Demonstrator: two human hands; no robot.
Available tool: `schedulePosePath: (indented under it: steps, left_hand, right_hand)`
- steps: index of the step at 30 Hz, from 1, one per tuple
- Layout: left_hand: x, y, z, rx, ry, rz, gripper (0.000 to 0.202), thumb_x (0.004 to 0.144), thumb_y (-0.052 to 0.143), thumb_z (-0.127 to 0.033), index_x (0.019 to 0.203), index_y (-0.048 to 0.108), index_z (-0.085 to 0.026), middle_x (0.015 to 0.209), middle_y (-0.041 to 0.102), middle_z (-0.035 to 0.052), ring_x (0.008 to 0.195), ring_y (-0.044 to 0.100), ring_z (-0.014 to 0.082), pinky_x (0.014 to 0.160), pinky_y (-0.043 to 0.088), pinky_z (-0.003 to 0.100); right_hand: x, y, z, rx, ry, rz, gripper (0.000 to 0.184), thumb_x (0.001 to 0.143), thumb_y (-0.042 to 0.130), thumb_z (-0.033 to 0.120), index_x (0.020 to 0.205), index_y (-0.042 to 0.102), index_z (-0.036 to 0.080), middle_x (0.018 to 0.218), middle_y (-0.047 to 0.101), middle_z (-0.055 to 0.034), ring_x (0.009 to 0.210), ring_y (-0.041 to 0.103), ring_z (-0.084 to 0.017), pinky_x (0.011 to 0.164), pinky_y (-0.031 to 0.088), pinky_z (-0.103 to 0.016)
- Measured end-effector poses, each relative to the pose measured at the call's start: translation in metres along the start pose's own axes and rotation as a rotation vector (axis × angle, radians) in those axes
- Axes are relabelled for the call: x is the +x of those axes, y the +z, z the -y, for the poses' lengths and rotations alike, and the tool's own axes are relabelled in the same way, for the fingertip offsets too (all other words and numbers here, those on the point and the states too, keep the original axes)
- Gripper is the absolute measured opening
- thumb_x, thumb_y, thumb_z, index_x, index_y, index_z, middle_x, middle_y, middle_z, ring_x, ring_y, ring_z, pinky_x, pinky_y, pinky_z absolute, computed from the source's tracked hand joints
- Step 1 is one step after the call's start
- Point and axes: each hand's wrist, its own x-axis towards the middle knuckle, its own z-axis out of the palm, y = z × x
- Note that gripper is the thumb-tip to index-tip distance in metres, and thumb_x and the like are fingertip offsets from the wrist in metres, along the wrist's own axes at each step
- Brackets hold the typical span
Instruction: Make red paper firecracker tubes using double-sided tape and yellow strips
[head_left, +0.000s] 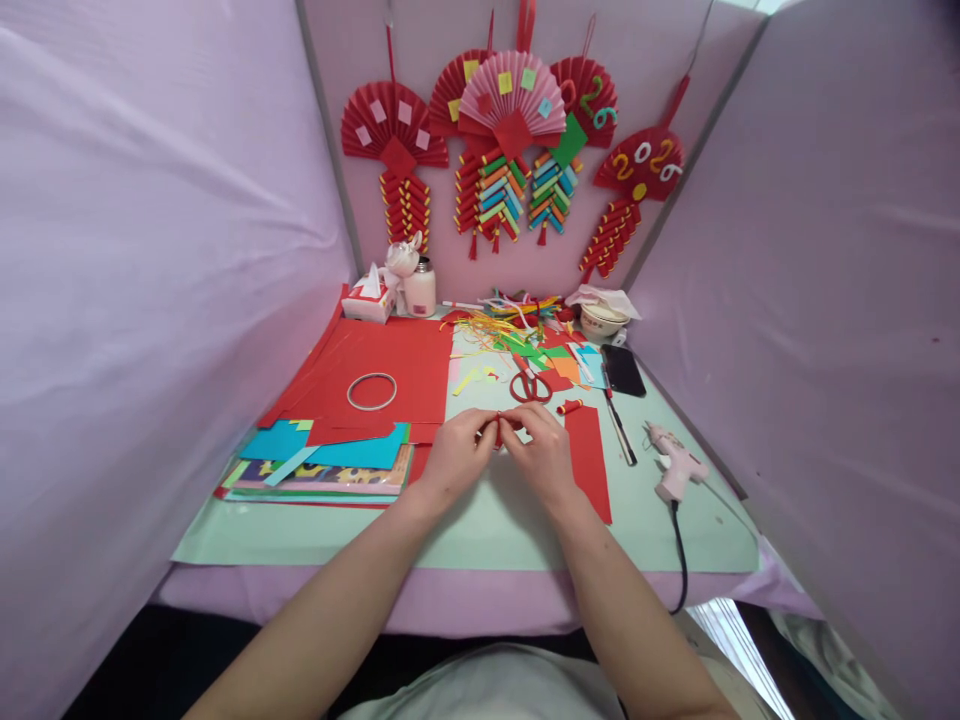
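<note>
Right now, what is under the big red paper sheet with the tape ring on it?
Under the big red paper sheet, blue paper sheets and a patterned sheet stick out; the rest of the stack is covered.

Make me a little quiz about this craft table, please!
1. True or false: both hands pinch one small red paper piece.
2. What lies just beyond the hands? A) red scissors B) a hammer C) a spoon
3. Fill in: the pink glue gun lies on the person's ____ side.

Key: 1 true, the left hand and right hand meet on it. 2 A. 3 right.
</note>
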Motion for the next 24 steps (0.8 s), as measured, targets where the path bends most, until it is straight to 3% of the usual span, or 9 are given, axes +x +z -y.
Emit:
schedulePosePath:
  steps: [6,12,19,24]
  left_hand:
    - [-0.002,0.001,-0.002,0.129,0.084,0.019,0.02,0.089,0.047,-0.017,0.098,0.065,-0.017,0.091,0.068,0.0065,0.084,0.061,0.0174,0.075,0.046,0.028]
    - [-0.003,0.002,-0.001,0.103,0.102,0.037,0.022,0.09,0.046,-0.018,0.099,0.066,-0.017,0.092,0.069,0.0071,0.086,0.062,0.0179,0.078,0.047,0.03]
    - [0.0,0.004,0.0,-0.16,-0.192,-0.065,0.019,0.083,0.053,-0.022,0.089,0.07,-0.018,0.091,0.072,0.0049,0.082,0.065,0.0173,0.072,0.048,0.027]
    - [0.009,-0.001,0.015,-0.381,-0.435,-0.192,0.021,0.076,0.058,-0.032,0.083,0.069,-0.016,0.08,0.07,0.0041,0.075,0.062,0.0173,0.068,0.048,0.028]
  right_hand:
    - [-0.001,0.002,-0.001,-0.095,0.004,0.002,0.012,0.087,0.051,0.02,0.079,0.061,0.021,0.078,0.06,-0.0028,0.075,0.055,-0.016,0.069,0.043,-0.027]
    - [-0.001,0.004,-0.002,-0.056,0.074,-0.027,0.011,0.081,0.051,0.016,0.072,0.054,0.021,0.073,0.055,-0.0003,0.072,0.052,-0.015,0.066,0.041,-0.026]
    - [0.002,0.006,-0.001,0.213,0.315,-0.095,0.007,0.073,0.055,0.018,0.066,0.055,0.019,0.066,0.053,0.0028,0.063,0.049,-0.012,0.061,0.04,-0.024]
    - [0.009,-0.002,-0.011,0.397,0.569,-0.246,0.007,0.07,0.057,0.025,0.071,0.057,0.018,0.065,0.054,0.0032,0.061,0.047,-0.012,0.057,0.037,-0.024]
